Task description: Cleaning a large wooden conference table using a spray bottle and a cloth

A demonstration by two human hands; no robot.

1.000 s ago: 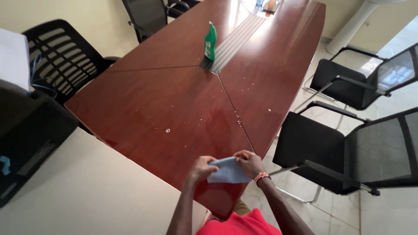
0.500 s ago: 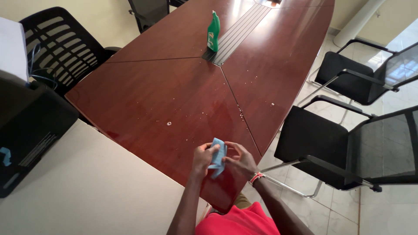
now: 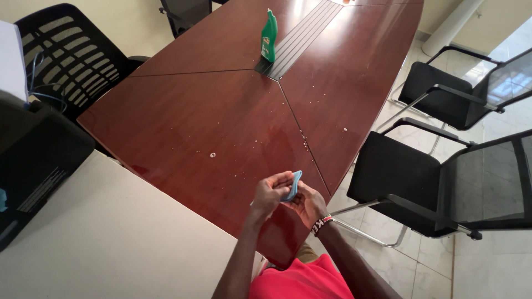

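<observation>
Both my hands hold a small blue cloth (image 3: 293, 184) folded tight between them, just above the near corner of a glossy reddish-brown table (image 3: 183, 122). My left hand (image 3: 271, 193) pinches the cloth from the left and my right hand (image 3: 308, 205), with a beaded band at the wrist, cups it from below. Only a narrow edge of the cloth shows. White droplets and crumbs (image 3: 213, 155) dot the tabletop ahead of my hands. A green plastic bottle (image 3: 269, 37) stands upright farther back, beside the table's central cable strip.
Black mesh office chairs stand at the right (image 3: 443, 188), far right (image 3: 460, 94) and back left (image 3: 66, 55). A pale beige counter (image 3: 105, 238) abuts the table at the lower left, with a black device (image 3: 33, 166) on it. Tiled floor lies to the right.
The cloth was held spread flat between both hands, then got folded smaller and smaller; now it is bunched up between my palms. My hands rose slightly over the table corner.
</observation>
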